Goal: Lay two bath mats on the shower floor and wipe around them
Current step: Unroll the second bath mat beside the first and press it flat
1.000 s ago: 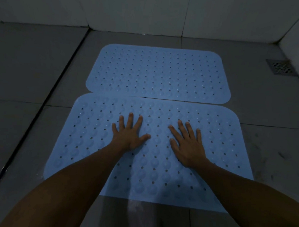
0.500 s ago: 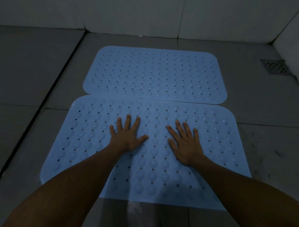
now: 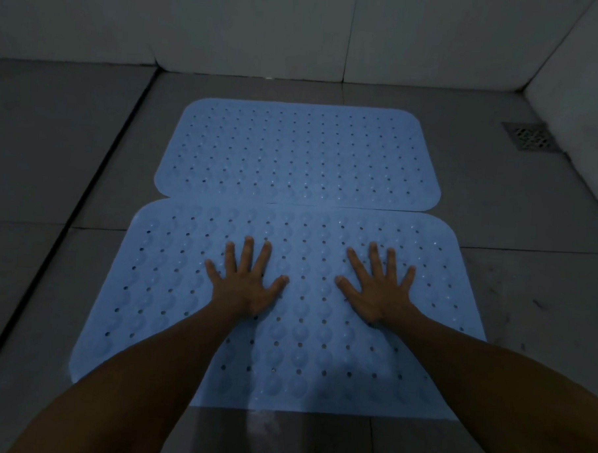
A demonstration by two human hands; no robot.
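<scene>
Fingers of both hands lie straight and spread, gripping nothing: the left hand (image 3: 245, 285) and the right hand (image 3: 377, 291) press palm-down on the near mat (image 3: 151, 288), side by side around its middle.

Both bath mats are already down on the shower floor (image 3: 71, 148). The far mat (image 3: 299, 154) lies flat toward the back wall (image 3: 265, 26), and the near mat sits just in front of it, their long edges meeting or all but meeting along one seam; whether one overlaps the other cannot be told. As I judge it, the laying is nearly finished and this is the last flattening of the second mat. The wiping around them is still to do, and no cloth is in sight.

Each mat is a pale blue rectangle with rounded corners, soft-looking rubber or plastic, covered in rows of small round holes and shallow domed bumps. Large grey tiles with dark grout lines make up the floor, with some scuffs and specks on the right. A square metal drain grate (image 3: 530, 136) sits in the far right corner.
</scene>
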